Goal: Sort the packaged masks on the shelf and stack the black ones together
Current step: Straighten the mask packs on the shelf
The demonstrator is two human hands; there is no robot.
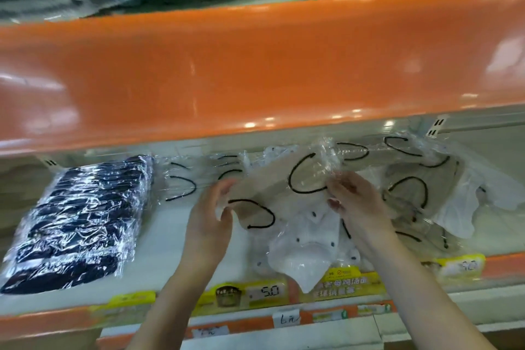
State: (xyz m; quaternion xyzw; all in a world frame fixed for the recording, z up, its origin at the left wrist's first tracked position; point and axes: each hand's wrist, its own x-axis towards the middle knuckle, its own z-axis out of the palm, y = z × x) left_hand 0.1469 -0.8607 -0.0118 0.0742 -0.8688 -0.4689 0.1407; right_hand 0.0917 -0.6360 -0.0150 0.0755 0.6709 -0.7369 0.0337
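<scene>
While both hands pinch one beige mask packet (272, 179), left hand (210, 219) and right hand (355, 204) at opposite ends: lift clear of white packets (301, 247); black stack (82, 219) sits at shelf (170, 253) left end.

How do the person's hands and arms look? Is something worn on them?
Both forearms are bare up to the bottom edge of the picture; no sleeves show. The left hand and the right hand wear no gloves, and no ring, watch or bracelet is visible.
</scene>
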